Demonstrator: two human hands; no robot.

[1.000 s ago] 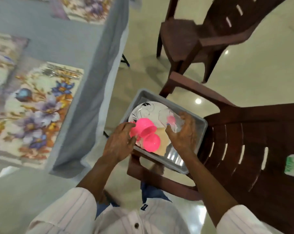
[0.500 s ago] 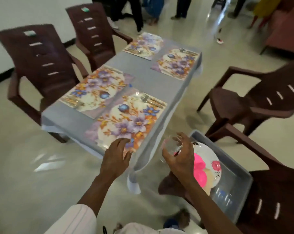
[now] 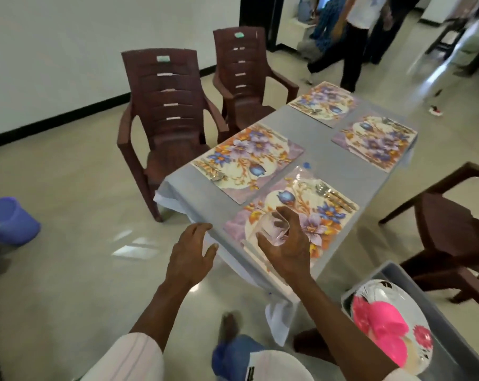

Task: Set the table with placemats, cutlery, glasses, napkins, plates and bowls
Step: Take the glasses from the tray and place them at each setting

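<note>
One glass (image 3: 271, 229), clear, is gripped in the right hand (image 3: 287, 251), fingers curled round it. It is held over the near end of the placemat (image 3: 323, 215) at the near right corner of the worktop (image 3: 326, 166). The left hand (image 3: 191, 254) is open with fingers spread, holds nothing, and sits just beside the near left corner.

Placemats on the worktop: four, floral, one toward each corner. The other three are the near left (image 3: 248, 160), far left (image 3: 323, 103) and far right (image 3: 375, 141). Each carries one set of cutlery; the nearest set (image 3: 334, 198) lies along the right edge. Pieces per set cannot be counted.

Off the near right corner, one grey tray (image 3: 458, 347) holds one white plate (image 3: 392, 295) with pink bowls (image 3: 378, 323) stacked on it; number unclear.

Brown chairs: two along the left edge (image 3: 164, 119) (image 3: 241, 72), one on the right (image 3: 452, 229). One blue bucket (image 3: 7, 221) stands on the floor.
</note>
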